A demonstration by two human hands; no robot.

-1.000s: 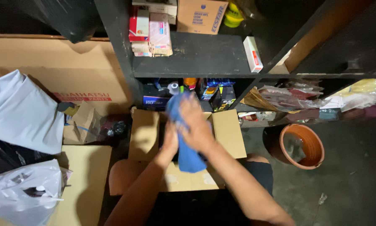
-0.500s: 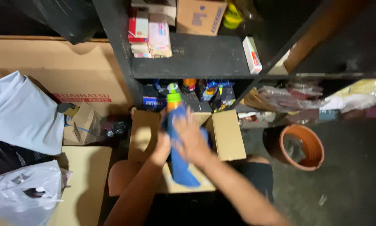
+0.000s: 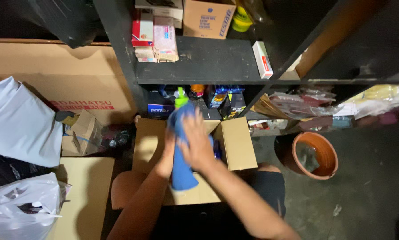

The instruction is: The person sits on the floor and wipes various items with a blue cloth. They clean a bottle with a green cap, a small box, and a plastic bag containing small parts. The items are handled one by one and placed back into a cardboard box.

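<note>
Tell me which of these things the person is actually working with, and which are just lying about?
In hand:
left hand
right hand
blue cloth
green-capped bottle
open cardboard box

Lying about:
orange pot
white plastic bag
shelf with small boxes
large flat carton

Blue cloth [image 3: 180, 153] at centre, wrapped over bottle with bright green cap [image 3: 180, 97]. Open cardboard box [image 3: 237, 142] plain tan-brown, under it. Shelf unit [image 3: 204, 60] black, at 12 o'clock. Red-and-white carton [image 3: 142, 27] and pale pink packet [image 3: 164, 38] at 11 o'clock on shelf. White box with red stripe [image 3: 262, 60] at 1 o'clock. Terracotta-orange pot [image 3: 316, 154] at 3 o'clock. White plastic bag [image 3: 21, 209] at 8 o'clock. Large flat carton [image 3: 53, 71] brown with red print, at 10 o'clock. Floor [image 3: 368, 186] dark grey.
</note>
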